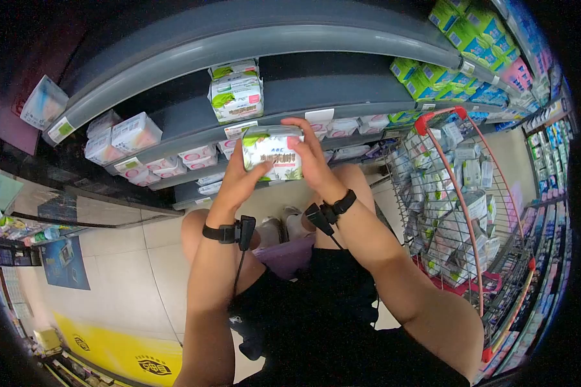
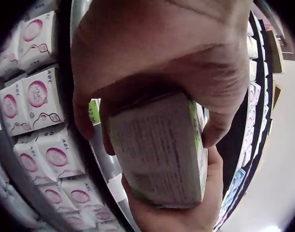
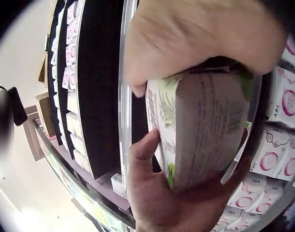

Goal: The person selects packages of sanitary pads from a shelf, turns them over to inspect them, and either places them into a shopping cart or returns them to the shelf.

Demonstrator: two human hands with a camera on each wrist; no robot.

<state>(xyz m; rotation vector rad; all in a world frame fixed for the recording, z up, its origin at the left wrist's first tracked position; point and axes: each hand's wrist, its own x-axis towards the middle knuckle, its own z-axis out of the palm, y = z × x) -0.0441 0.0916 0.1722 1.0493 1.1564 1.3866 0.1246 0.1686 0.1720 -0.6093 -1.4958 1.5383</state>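
Note:
Both hands grip a white-and-green pack of sanitary pads (image 1: 274, 155), marked ABC, in front of the shelves in the head view. My left hand (image 1: 237, 180) holds its left end, thumb across the printed front. At the other end, my right hand (image 1: 315, 164) wraps round the side, thumb on the front as well. Both wrist views show the pack's small-print side (image 2: 154, 150) between the two hands. Just beyond it, a stack of similar green-and-white packs (image 1: 237, 97) stands on the shelf.
White packs with pink ovals (image 1: 197, 156) fill lower shelf spots. Other packs (image 1: 132, 134) stand at left, green ones (image 1: 426, 77) at right. A wire shopping cart (image 1: 461, 213) loaded with packs is close by my right arm. Bent knees (image 1: 197, 226) are below the hands.

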